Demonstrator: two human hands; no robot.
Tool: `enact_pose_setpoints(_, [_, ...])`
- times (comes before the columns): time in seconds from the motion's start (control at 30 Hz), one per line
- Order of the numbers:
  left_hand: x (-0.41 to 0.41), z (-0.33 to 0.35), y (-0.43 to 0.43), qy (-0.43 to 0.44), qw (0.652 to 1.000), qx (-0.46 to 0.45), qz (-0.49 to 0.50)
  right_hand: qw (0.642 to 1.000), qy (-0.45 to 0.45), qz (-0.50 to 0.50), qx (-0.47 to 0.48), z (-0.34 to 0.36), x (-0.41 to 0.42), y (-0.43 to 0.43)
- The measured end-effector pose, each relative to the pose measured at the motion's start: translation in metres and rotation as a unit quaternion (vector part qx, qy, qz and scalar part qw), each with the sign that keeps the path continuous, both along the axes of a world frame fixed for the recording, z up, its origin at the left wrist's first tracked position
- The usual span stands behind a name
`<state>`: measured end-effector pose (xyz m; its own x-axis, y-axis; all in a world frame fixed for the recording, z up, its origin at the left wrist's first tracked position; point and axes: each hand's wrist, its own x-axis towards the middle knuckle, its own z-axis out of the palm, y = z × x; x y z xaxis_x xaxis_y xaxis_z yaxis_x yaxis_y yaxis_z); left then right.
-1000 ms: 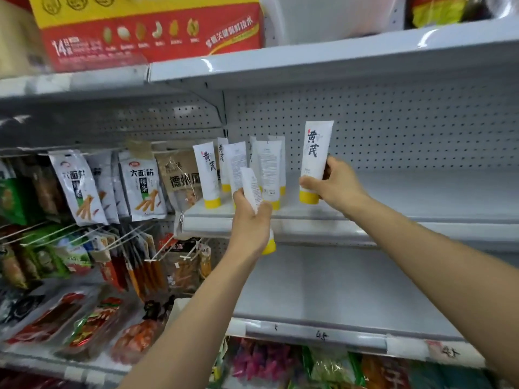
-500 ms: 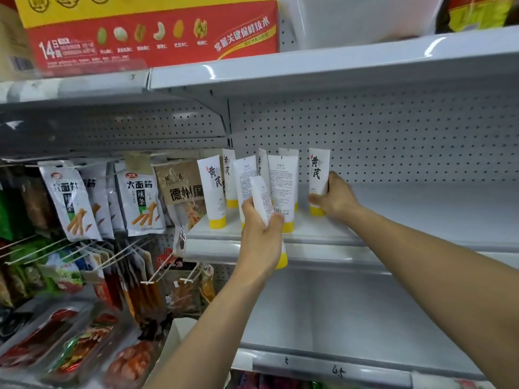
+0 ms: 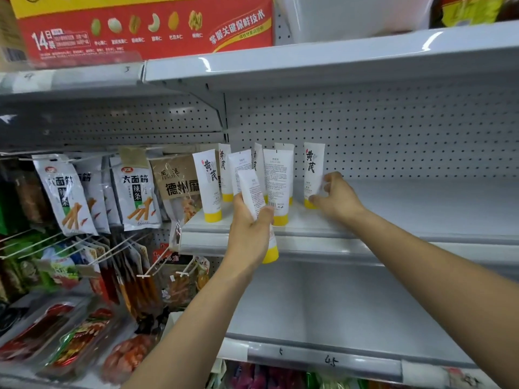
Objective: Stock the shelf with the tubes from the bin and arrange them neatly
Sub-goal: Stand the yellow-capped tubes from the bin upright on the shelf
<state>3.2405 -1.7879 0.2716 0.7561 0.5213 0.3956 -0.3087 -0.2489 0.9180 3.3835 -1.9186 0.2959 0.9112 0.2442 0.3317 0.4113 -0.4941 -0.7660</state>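
Several white tubes with yellow caps [image 3: 276, 178] stand cap-down at the left end of the white shelf [image 3: 407, 211]. The rightmost tube [image 3: 312, 167] stands upright on the shelf, a little apart from the group. My right hand [image 3: 338, 199] holds it low down, with the thumb at its yellow cap and the fingers curled at its right side. My left hand [image 3: 250, 234] grips another tube [image 3: 251, 189], tilted with its cap down, in front of the shelf's front edge. No bin is in view.
Snack bags [image 3: 134, 192] hang on pegs left of the shelf. A red and yellow carton [image 3: 146, 26] sits on the top shelf. A lower white shelf [image 3: 337, 304] lies beneath, with a pegboard back wall [image 3: 393, 130] behind.
My right hand has carried its tube down from the air and set it upright on the shelf, right of the group. My left hand has kept its tube at the shelf edge.
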Motion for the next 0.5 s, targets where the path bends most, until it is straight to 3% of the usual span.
enact_pose_setpoints(0.07, [-0.003,0.004,-0.003,-0.002,1.0,0.0,-0.002,0.998,-0.051,0.033,0.02,0.001,-0.025,-0.005])
enact_pose_setpoints(0.13, [-0.005,0.009,-0.008,-0.011,1.0,-0.001,-0.004,0.991,-0.033,0.125,0.019,0.006,-0.051,-0.009])
enact_pose_setpoints(0.2, [-0.007,0.014,-0.015,-0.024,1.0,-0.012,-0.002,0.966,0.031,0.254,-0.047,0.012,-0.077,-0.013])
enact_pose_setpoints(0.27, [-0.008,0.018,-0.022,-0.037,0.999,-0.023,0.002,0.943,0.047,0.312,-0.109,0.011,-0.093,-0.012])
enact_pose_setpoints(0.4, [-0.008,0.019,-0.035,-0.049,0.999,-0.007,-0.004,0.965,0.003,0.258,-0.043,0.001,-0.101,-0.005])
enact_pose_setpoints(0.5, [-0.01,0.016,-0.041,-0.041,0.999,0.022,-0.028,0.962,-0.01,0.271,-0.025,-0.003,-0.099,-0.008])
